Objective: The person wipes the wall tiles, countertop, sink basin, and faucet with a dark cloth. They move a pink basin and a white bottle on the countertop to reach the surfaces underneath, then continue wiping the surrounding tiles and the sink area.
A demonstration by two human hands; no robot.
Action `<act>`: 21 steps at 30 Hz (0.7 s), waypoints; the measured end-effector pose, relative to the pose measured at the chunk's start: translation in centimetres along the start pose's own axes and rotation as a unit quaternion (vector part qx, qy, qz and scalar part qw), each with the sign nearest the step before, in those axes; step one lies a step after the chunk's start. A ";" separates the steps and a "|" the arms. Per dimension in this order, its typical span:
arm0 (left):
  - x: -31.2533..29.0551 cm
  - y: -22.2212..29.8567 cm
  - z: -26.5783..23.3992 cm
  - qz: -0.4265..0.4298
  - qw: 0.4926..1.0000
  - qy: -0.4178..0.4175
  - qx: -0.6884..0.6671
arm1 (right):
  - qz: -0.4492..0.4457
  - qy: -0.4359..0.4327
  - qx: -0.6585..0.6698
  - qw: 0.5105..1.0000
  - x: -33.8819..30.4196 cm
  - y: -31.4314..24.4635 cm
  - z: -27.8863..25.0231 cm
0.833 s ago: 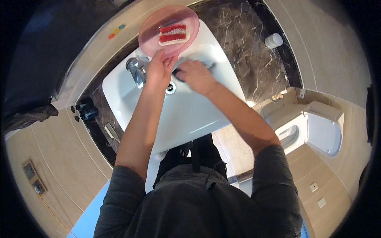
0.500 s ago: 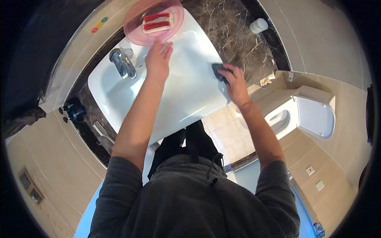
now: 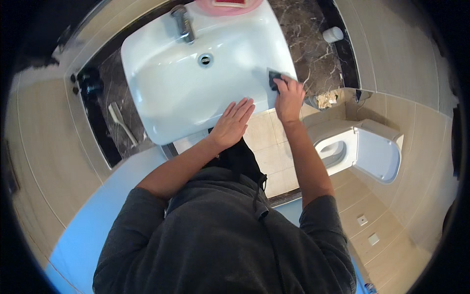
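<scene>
A white washbasin (image 3: 166, 88) with a chrome tap (image 3: 183, 25) and a round drain (image 3: 205, 60) lies in front of me. At its right rim, my right hand (image 3: 290, 98) grips a small dark cloth or pad (image 3: 274, 80) and presses it against the inner wall; its exact kind is unclear. My left hand (image 3: 234, 122) is flat near the basin's front edge, its fingers straight and nothing in it. Whether the left fingertips touch the rim I cannot tell. Part of a pink basin (image 3: 230, 9) shows behind, at the top edge of the view.
Dark marbled counter (image 3: 306, 44) surrounds the washbasin, with a white cup-like container (image 3: 333, 35) at the right back. On the left lies a white-handled brush (image 3: 122, 122). A bin of crumpled paper (image 3: 325, 99) and a toilet with its lid raised (image 3: 377, 152) are to my right.
My left hand has come back from beside the pink basin to the washbasin's front edge. My right hand stays at the right rim with the dark cloth. The view has shifted nearer to me.
</scene>
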State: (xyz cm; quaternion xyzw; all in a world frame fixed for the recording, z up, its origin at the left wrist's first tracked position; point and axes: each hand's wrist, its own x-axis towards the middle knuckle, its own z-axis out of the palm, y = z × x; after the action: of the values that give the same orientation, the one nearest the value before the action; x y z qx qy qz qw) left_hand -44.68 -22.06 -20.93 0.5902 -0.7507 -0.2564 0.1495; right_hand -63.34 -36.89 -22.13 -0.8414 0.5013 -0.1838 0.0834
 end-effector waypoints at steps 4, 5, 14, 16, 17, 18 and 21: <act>-3.6 -1.0 0.6 0.014 0.997 0.051 0.049 | -0.019 0.007 0.071 0.997 -3.6 -5.5 0.8; -4.0 -1.2 0.7 0.004 0.997 0.061 0.055 | -0.033 -0.012 0.084 0.996 -4.2 -6.8 1.2; -14.3 -4.0 -1.3 -0.168 0.957 0.229 0.063 | -0.131 -0.039 0.177 0.975 -5.6 -15.3 4.8; -17.2 -5.8 -1.5 -0.238 0.941 0.243 0.004 | -0.159 -0.062 0.183 0.968 -6.7 -18.7 5.3; -18.4 -6.4 -1.4 -0.270 0.930 0.248 -0.026 | -0.169 -0.066 0.189 0.965 -7.3 -20.4 5.7; -19.3 -6.6 -1.7 -0.268 0.929 0.251 -0.050 | -0.180 -0.069 0.195 0.962 -7.8 -22.1 6.2; -20.5 -6.0 -3.5 -0.281 0.916 0.251 -0.137 | -0.216 -0.119 0.264 0.932 -8.7 -26.4 7.8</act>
State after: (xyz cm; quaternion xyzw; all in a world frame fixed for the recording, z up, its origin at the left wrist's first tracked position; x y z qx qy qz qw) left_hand -32.66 -4.08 -19.77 0.7956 -0.4492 -0.2320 0.3338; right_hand -42.49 -16.88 -22.68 -0.8928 0.2273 -0.2213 0.3199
